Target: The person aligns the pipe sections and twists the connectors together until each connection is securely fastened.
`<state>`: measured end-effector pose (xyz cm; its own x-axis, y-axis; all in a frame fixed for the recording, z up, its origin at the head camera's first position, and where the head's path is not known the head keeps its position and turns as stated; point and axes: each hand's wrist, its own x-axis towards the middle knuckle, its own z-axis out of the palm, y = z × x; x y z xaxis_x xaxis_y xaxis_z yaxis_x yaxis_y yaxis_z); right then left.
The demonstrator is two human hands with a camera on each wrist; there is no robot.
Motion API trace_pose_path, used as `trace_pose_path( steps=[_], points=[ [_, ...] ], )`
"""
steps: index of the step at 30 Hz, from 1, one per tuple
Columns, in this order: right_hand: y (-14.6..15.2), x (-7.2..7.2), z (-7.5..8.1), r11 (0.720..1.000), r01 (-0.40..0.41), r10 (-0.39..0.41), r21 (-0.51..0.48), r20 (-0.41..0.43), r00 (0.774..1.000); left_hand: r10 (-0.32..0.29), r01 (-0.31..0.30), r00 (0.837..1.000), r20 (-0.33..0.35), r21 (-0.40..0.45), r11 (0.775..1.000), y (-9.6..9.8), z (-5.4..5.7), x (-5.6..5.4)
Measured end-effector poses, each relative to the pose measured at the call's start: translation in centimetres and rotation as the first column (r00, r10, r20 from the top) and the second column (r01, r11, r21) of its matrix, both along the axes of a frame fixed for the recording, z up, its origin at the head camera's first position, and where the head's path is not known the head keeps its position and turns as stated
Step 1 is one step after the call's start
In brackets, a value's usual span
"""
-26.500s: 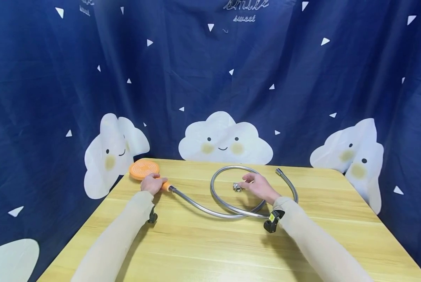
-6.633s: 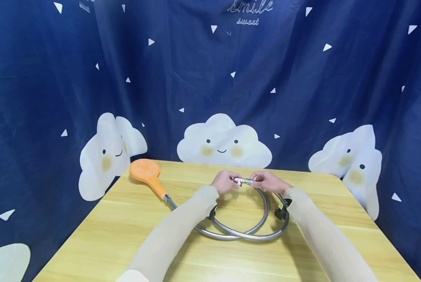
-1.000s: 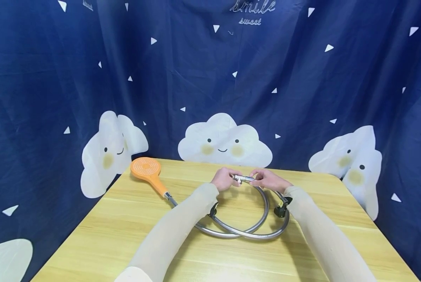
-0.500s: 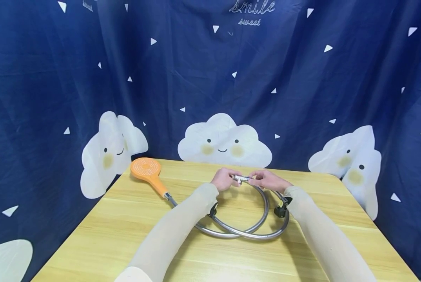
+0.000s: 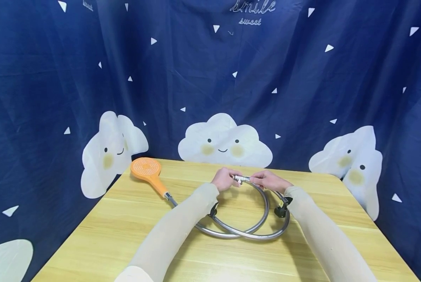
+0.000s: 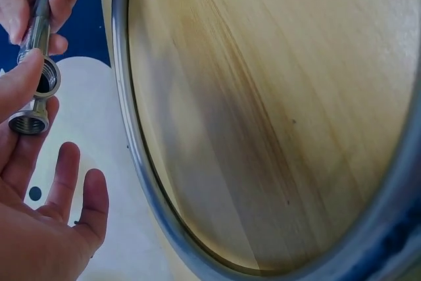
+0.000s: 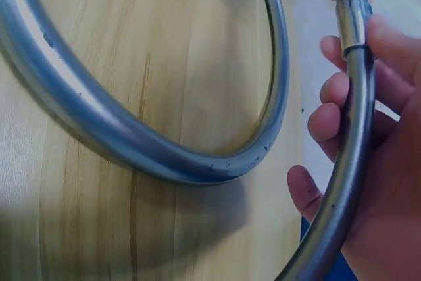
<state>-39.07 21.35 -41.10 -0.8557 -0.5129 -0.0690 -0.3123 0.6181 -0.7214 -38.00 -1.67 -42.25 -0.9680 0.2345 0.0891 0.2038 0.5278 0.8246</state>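
A chrome tee-shaped pipe fitting (image 5: pixel 238 179) is pinched between the thumb and fingers of my left hand (image 5: pixel 224 179); its two threaded openings show in the left wrist view. My right hand (image 5: pixel 269 180) grips the end of a grey metal shower hose (image 7: pixel 358 97) near its chrome end nut (image 7: pixel 352 21). That nut meets the fitting in line, with no gap showing. Both hands are above the far part of the table. The hose loops toward me and crosses itself, then runs to the handle of an orange shower head (image 5: pixel 146 167), lying face up at the far left.
The wooden table (image 5: pixel 196 258) ends just beyond the hands, at a dark blue curtain (image 5: pixel 196 70) with white clouds. Black wrist cameras sit on both wrists, the right one (image 5: pixel 280 211) close beside the hose loop.
During the last second my right fingers shift on the hose end; the left hand stays put. Much earlier, the left hand was on the shower head and the fitting lay apart from the hose.
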Motion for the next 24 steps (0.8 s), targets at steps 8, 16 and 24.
trace_pose_path(
  steps=[8, 16, 24],
  points=[
    [-0.12, -0.13, -0.20, 0.998, -0.012, 0.012, -0.057, -0.002, 1.000, 0.006, -0.006, 1.000, -0.001, 0.007, 1.000, 0.00, 0.00, -0.02],
    [-0.17, 0.16, 0.16, 1.000, -0.003, 0.003, -0.012, 0.000, 1.000, 0.015, -0.015, 1.000, 0.015, 0.010, 1.000, 0.05, 0.01, -0.17],
    [-0.12, 0.09, -0.07, 0.998, 0.020, -0.019, -0.057, 0.015, 1.000, 0.007, -0.008, 1.000, 0.017, 0.038, 0.999, 0.17, -0.09, -0.13]
  ],
)
